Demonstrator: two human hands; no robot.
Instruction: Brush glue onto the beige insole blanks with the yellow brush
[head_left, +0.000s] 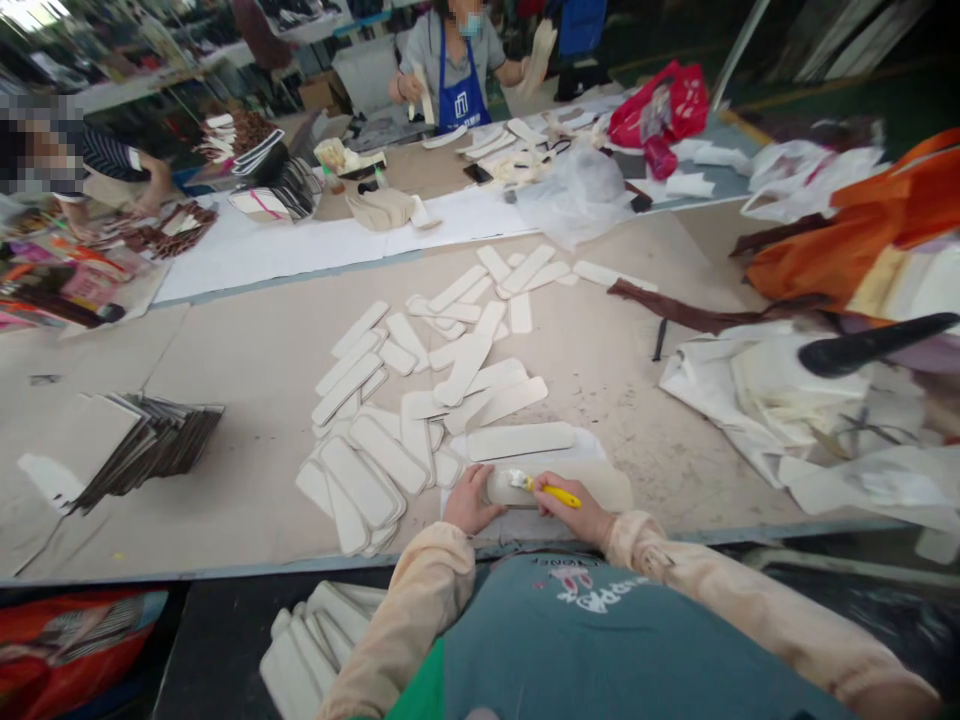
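My right hand (574,508) is closed round the yellow handle of a paintbrush (562,495). The white-coated bristles touch a pale rounded strip (499,487) lying flat near the table's front edge. With thumb and fingers, my left hand (471,502) grips the left end of that strip. Beneath it is a larger pale sheet (611,483), and just beyond lies another rounded strip (521,440). A loose heap of similar strips (390,452) spreads to the left and farther back, many overlapping.
At left stands a fanned stack of dark-edged panels (135,450). White plastic wrapping (720,400) and an orange bag (862,240) lie right. A co-worker in a blue apron (457,95) handles pale pieces across the table; another person's arm (154,180) shows far left. More strips (315,640) lie below the table edge.
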